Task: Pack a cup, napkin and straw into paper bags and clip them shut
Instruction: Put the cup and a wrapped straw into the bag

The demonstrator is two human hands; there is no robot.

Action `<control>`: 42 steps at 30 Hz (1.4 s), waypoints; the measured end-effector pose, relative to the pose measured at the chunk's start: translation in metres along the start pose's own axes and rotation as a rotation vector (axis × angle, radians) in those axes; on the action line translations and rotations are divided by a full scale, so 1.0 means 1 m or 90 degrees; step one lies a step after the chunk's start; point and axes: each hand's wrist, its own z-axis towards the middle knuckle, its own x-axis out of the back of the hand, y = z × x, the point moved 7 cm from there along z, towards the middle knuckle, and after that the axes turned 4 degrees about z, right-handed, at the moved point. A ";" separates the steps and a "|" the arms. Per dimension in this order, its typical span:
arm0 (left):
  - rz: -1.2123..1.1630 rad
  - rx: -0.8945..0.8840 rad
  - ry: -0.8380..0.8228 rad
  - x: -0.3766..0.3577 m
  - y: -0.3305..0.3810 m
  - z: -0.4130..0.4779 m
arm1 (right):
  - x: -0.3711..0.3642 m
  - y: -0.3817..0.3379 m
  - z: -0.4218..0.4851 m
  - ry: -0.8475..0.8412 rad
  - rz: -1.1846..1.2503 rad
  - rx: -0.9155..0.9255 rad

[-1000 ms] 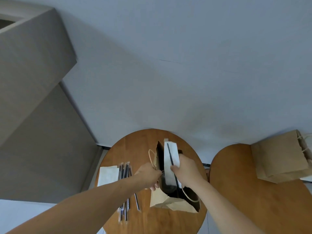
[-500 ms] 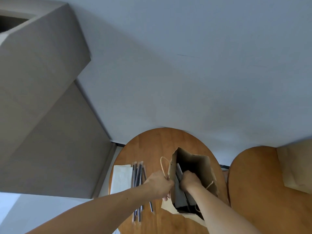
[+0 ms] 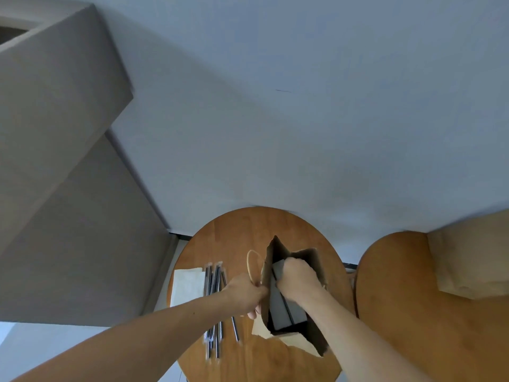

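Pinching the left rim of the brown paper bag [image 3: 312,261] with the left hand [image 3: 243,295], fingers curled on the paper just below the looped handle [image 3: 248,267]. Reaches into the bag's open mouth with the right hand [image 3: 297,277], fingers closed round a white napkin [image 3: 276,307] and a dark straw [image 3: 287,310], both partly down inside. Shares the round table [image 3: 234,238] with a bundle of wrapped straws [image 3: 216,282] and a napkin stack [image 3: 187,283], just left of the bag, the bundle partly hidden under the left forearm. Stands beside a second table [image 3: 399,312] bearing another bag [image 3: 468,257].
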 end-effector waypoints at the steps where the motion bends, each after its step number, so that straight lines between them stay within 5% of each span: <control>1: -0.001 0.000 0.001 0.000 0.002 -0.001 | 0.013 -0.002 -0.007 0.022 0.006 0.015; 7: 0.038 -0.097 0.037 -0.004 0.022 -0.003 | 0.086 0.029 -0.040 0.289 0.113 0.086; 15: 0.094 -0.101 -0.038 -0.038 0.028 -0.006 | 0.011 0.091 -0.030 0.055 0.388 -0.086; 22: 0.149 -0.134 0.026 -0.061 0.054 -0.003 | 0.002 0.066 -0.024 0.009 0.474 -0.011; 29: 0.316 -0.028 0.204 -0.048 0.062 -0.003 | 0.011 0.065 -0.022 0.008 0.356 0.114; 35: 0.376 -0.078 0.225 -0.025 0.075 -0.002 | 0.057 0.068 -0.030 0.290 0.021 0.317; 42: 0.458 -0.125 0.222 0.006 0.085 0.007 | 0.065 0.060 -0.009 0.222 -0.197 0.362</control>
